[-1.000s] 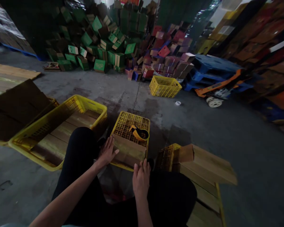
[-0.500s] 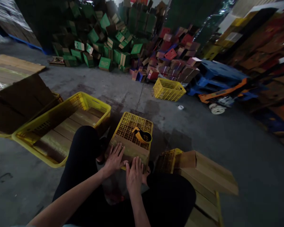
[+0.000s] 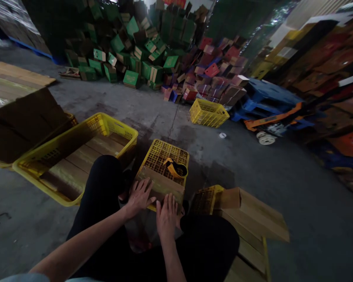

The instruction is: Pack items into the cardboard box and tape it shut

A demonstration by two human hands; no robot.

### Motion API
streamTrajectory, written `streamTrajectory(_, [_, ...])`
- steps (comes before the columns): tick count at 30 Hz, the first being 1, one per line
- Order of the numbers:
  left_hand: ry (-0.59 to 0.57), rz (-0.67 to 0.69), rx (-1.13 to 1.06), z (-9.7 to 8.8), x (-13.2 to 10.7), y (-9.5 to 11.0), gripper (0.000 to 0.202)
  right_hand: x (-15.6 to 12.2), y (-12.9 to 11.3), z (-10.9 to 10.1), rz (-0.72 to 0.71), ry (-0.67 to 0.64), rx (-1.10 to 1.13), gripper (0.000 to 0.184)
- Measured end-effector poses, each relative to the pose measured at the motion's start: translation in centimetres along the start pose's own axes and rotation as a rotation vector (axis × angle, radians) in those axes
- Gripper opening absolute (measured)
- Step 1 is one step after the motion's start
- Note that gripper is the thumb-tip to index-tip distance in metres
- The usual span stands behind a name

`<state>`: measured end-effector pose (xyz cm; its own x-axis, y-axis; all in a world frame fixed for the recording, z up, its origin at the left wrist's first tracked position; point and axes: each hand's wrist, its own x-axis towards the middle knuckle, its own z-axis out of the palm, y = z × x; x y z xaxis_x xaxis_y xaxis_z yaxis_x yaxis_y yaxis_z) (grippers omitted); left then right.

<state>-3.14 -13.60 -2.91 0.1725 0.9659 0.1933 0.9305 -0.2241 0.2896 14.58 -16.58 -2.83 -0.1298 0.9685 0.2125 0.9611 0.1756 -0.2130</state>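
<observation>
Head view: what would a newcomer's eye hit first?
Probably the jumbled heap of green cartons at the back, with red cartons spilling to its right. Then the centre foreground: the left hand and right hand lie on a cardboard box atop a yellow lattice crate, a yellow-and-black tape dispenser just beyond the box.
</observation>
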Motion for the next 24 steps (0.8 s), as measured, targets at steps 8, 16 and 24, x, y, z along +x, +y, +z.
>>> streamTrajectory(8, [-0.016, -0.011, 0.018, 0.2, 0.0, 0.6, 0.068, -0.2, -0.2, 0.2, 0.009, 0.016, 0.004, 0.072])
streamTrajectory(16, [-0.022, 0.067, -0.042, -0.5, -2.0, 1.2, 0.059, 0.0, -0.3, 0.1, 0.021, 0.013, -0.001, 0.075])
streamTrajectory(24, [0.002, -0.1, -0.019, -0.7, -1.0, -1.0, 0.059, -0.1, -0.4, -0.3, 0.026, 0.018, -0.004, 0.07])
